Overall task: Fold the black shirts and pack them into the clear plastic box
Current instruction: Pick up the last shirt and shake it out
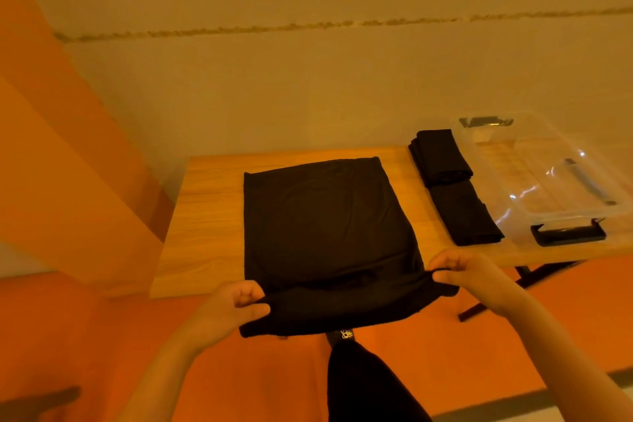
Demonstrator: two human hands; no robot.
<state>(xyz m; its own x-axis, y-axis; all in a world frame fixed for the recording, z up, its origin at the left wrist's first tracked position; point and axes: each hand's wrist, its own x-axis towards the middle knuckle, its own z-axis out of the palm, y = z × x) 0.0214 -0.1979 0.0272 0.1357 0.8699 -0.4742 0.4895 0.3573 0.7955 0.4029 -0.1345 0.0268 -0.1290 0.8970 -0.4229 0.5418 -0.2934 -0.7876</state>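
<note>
Three black shirts [329, 226], one clear plastic box [561, 181], one table [205, 216], two hands [236, 301].

head cam | looks forward-down, close over table [205, 216] near edge | wall fills upper frame | perhaps slightly tilted

A plain black shirt [329, 226] was seen at centre frame on a wood-grained orange-brown table [205, 216]. Two folded black shirts [452, 185] and a clear box [555, 181] with black latches were seen at right.
</note>
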